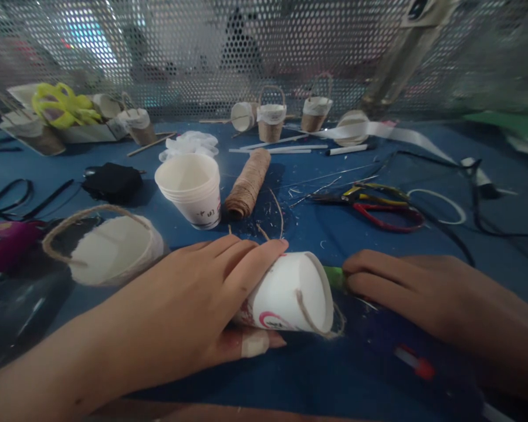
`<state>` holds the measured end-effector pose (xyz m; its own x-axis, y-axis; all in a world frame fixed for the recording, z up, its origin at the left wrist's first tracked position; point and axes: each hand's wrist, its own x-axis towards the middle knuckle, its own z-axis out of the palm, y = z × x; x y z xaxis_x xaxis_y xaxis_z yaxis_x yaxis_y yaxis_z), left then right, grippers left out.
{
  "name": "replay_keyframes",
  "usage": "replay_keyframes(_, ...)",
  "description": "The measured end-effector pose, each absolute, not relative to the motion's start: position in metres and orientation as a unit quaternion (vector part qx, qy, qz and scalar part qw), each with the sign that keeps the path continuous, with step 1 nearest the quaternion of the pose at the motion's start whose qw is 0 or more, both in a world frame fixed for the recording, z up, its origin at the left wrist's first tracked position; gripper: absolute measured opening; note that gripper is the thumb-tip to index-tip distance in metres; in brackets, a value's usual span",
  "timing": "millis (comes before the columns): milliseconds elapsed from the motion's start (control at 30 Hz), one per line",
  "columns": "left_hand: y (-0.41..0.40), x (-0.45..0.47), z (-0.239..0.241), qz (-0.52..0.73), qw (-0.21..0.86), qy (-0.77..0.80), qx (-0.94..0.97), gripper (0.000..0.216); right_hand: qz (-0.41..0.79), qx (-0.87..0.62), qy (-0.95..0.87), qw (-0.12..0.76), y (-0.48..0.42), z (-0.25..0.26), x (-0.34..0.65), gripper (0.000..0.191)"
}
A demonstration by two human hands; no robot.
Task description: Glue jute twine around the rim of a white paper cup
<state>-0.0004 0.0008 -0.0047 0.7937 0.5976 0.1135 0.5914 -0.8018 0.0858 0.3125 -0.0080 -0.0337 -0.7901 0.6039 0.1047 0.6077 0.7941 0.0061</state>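
Note:
My left hand [229, 287] is wrapped round a white paper cup [290, 293] lying on its side, with its base facing right. Twine [305, 313] runs across that base, and a bandage covers part of my left thumb. My right hand [405, 287] is closed on what looks like a dark blue glue gun [391, 337] with a red switch. The gun's green front part [334, 276] points at the cup. My palm hides the grip. Behind the cup lies a roll of twine [249, 181], near a stack of paper cups [193, 187].
A cup with a twine handle [114, 249] is at left, by a magenta tool [9, 243]. Pliers [378, 205] and dark cables [475, 187] lie at right. Twine-wrapped cups [271, 123] and yellow scissors [64, 105] line the back, before a perforated metal panel [180, 58].

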Motion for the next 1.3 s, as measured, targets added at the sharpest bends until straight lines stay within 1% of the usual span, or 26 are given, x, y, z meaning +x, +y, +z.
replay_keyframes(100, 0.0, -0.001, -0.005, 0.066, 0.025, 0.313, 0.947, 0.076, -0.028, -0.321, -0.945, 0.058, -0.008, -0.035, 0.313, 0.018)
replay_keyframes(333, 0.0, -0.001, -0.003, 0.062, 0.029, 0.318, 0.945, 0.073, -0.027, -0.326, -0.943, 0.065, -0.009, -0.036, 0.313, 0.015)
replay_keyframes(500, 0.0, 0.002, -0.004, 0.064, 0.016, 0.308, 0.949, 0.075, -0.028, -0.331, -0.942, 0.043, -0.009, -0.034, 0.312, 0.026)
replay_keyframes(733, -0.002, 0.0, -0.006, 0.068, 0.016, 0.305, 0.95, 0.075, -0.026, -0.337, -0.941, 0.014, -0.009, -0.028, 0.309, 0.035)
replay_keyframes(967, -0.001, -0.001, -0.006, 0.063, 0.017, 0.301, 0.951, 0.07, -0.023, -0.334, -0.942, 0.011, -0.009, -0.028, 0.31, 0.041)
replay_keyframes(1100, -0.001, 0.0, -0.005, 0.07, 0.016, 0.299, 0.952, 0.07, -0.03, -0.338, -0.94, 0.027, -0.01, -0.03, 0.31, 0.036)
replay_keyframes(1200, -0.001, 0.0, -0.005, 0.067, 0.017, 0.301, 0.951, 0.075, -0.028, -0.34, -0.939, 0.032, -0.01, -0.031, 0.309, 0.03)
replay_keyframes(1300, -0.002, -0.001, -0.006, 0.061, 0.02, 0.304, 0.95, 0.078, -0.035, -0.341, -0.939, 0.026, -0.01, -0.032, 0.31, 0.033)
